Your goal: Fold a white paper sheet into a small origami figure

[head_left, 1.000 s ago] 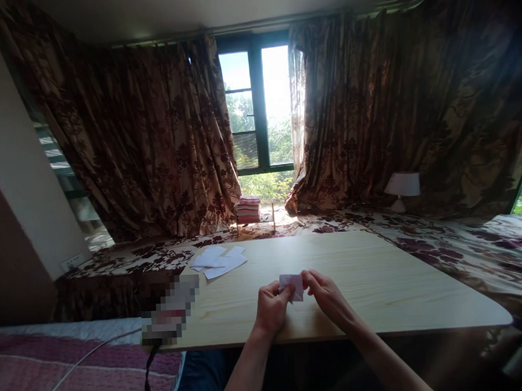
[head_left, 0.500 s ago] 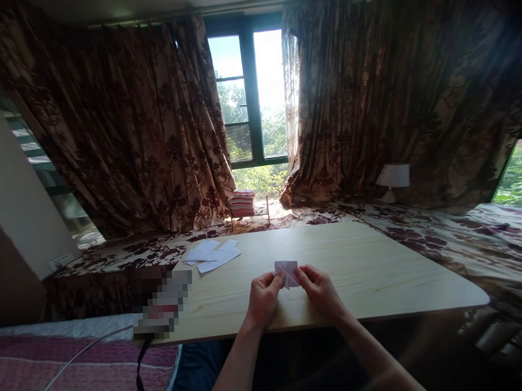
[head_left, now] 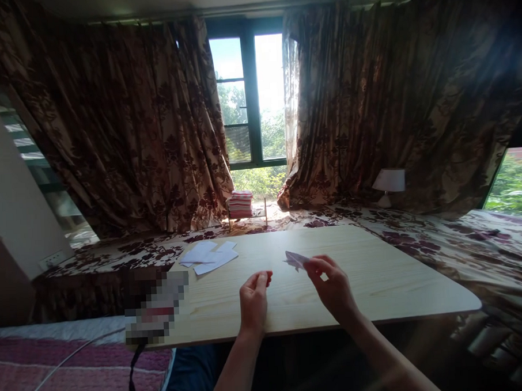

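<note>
My right hand pinches a small folded piece of paper by its right end, between thumb and fingers. The paper is held tilted above the table, with creased flaps and a thin tip pointing left. My left hand is apart from the paper, to its lower left, with the fingers curled closed over the table's near part. No object shows in the left fingers. Several loose sheets of white paper overlap on the far left part of the pale wooden table.
A pixelated object lies at the table's left edge, with a dark strap hanging below. Beyond the table, a small stand bears striped folded cloths. A white lamp stands on the patterned ledge before the curtains.
My left hand has let go of the folded paper and moved left. My right hand has lifted the paper slightly and to the right, turning it from flat-facing to tilted.
</note>
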A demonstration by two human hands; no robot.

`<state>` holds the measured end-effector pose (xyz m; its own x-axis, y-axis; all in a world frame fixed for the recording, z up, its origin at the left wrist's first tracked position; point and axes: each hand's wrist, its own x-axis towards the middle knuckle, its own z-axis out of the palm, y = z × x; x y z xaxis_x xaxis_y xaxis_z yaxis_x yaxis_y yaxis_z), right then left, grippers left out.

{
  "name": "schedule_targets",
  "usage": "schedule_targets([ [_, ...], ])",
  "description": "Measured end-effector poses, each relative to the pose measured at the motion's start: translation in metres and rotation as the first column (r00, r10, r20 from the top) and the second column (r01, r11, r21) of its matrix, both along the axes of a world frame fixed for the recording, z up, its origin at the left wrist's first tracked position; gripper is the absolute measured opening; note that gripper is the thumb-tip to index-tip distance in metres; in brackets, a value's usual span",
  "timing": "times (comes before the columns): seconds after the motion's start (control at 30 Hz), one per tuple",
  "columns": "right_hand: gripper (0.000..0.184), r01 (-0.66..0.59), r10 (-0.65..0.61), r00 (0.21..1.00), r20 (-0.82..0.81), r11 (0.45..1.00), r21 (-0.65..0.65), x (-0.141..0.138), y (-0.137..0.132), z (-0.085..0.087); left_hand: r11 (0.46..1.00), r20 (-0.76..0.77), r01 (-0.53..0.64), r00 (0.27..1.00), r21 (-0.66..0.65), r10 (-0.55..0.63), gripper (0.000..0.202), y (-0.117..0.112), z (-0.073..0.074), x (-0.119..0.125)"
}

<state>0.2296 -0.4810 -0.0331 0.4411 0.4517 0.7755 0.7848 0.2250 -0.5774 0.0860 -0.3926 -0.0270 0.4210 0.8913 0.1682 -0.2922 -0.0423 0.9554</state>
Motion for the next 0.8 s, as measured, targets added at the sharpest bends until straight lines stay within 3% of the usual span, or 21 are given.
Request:
schedule_targets([
  [0.17, 0.019, -0.034, 0.026, 0.947, 0.321, 0.999, 0.019, -0.006, -0.012, 0.004, 0.97, 0.009, 0.205, 0.979, -0.13, -0.206, 0.05, -0.022, 0.018, -0.006],
  [0.33, 0.024, -0.041, 0.04, 0.872, 0.488, 0.999, -0.008, -0.017, -0.009, 0.003, 0.931, 0.069, 0.251, 0.968, -0.267, -0.241, 0.033, -0.022, 0.016, 0.0],
  [0.57, 0.029, 0.04, -0.043, 0.851, 0.523, 0.999, 0.017, -0.018, -0.003, -0.009, 0.869, 0.151, 0.27, 0.962, -0.414, -0.227, 0.013, -0.005, 0.004, 0.007],
  [0.8, 0.027, 0.089, -0.097, 0.842, 0.531, 0.995, 0.041, -0.024, -0.012, -0.017, 0.72, 0.205, 0.366, 0.93, -0.589, -0.305, 0.011, -0.003, 0.013, 0.005],
])
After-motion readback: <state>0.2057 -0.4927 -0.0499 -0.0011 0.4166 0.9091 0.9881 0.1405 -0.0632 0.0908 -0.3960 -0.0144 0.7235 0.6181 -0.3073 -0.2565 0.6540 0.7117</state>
